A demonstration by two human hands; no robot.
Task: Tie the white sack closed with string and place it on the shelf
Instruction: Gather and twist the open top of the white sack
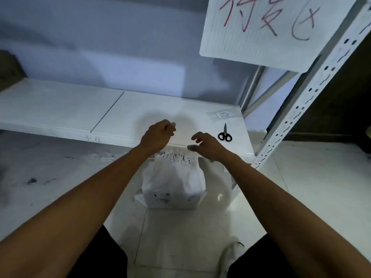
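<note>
The white sack (174, 183) stands on the floor tiles just in front of the shelf, and its frayed, gathered top (176, 157) reaches up to the shelf's front edge. My left hand (158, 134) hovers above the sack's top left with its fingers curled shut and thumb pinched to fingertip. No string shows clearly in it. My right hand (206, 146) is above the top right of the sack, with its fingers loosely curled and apart. The white shelf board (60, 109) lies directly behind both hands.
Black-handled scissors (225, 134) lie on the shelf at the right, near a small label (221, 114). A perforated white upright (301, 105) rises on the right. A paper sign with red writing (271, 27) hangs above. A brown object (8, 67) sits at the far left.
</note>
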